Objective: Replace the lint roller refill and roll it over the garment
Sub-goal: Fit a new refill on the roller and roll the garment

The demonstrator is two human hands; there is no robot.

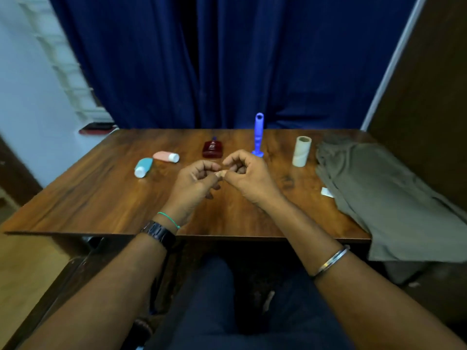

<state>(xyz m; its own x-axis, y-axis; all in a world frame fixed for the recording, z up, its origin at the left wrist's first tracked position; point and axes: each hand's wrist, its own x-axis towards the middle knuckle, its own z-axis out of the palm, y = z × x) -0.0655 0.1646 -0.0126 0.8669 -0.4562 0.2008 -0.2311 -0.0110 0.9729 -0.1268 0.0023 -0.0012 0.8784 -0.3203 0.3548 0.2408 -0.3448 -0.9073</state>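
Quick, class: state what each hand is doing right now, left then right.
Left hand: closed, fingertips pinching a small pale scrap.
Right hand: closed, pinching the same scrap; what it is cannot be told.

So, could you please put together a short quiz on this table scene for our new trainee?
1. True or false: the blue handle stands upright on the table.
2. Which lies nearest the garment? A) pink bottle B) cardboard tube C) red bottle
3. Fill in: both hands, left and right, pinch one small pale ____ between them.

Key: 1 true; 2 B; 3 scrap, too small to identify further.
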